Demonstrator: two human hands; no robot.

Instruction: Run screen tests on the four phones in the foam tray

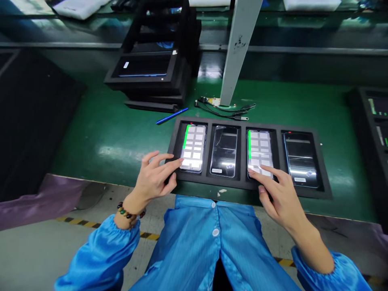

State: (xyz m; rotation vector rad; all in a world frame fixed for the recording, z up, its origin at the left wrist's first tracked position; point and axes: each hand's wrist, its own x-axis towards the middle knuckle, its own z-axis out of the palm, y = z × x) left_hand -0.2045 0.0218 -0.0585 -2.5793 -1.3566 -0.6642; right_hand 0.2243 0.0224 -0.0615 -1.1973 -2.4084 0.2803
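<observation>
A black foam tray (226, 185) lies at the bench's front edge with smartphones in its compartments. The leftmost smartphone (194, 147) and the third smartphone (260, 147) have lit white screens with a green strip. Dark screens show on the second smartphone (224, 149) and the rightmost smartphone (301, 155); each bears a small white label. My left hand (156, 173) is open, its index fingertip at the lower left of the leftmost phone. Fingers apart, my right hand (279, 194) has fingertips at the lower part of the third phone. Neither hand grips anything.
Behind the tray lie a blue pen (172, 116) and short black cables (224, 111), beside a grey metal post (239, 48). A stack of black foam trays (151, 87) stands at the back left. Large black shapes flank the green bench (121, 133).
</observation>
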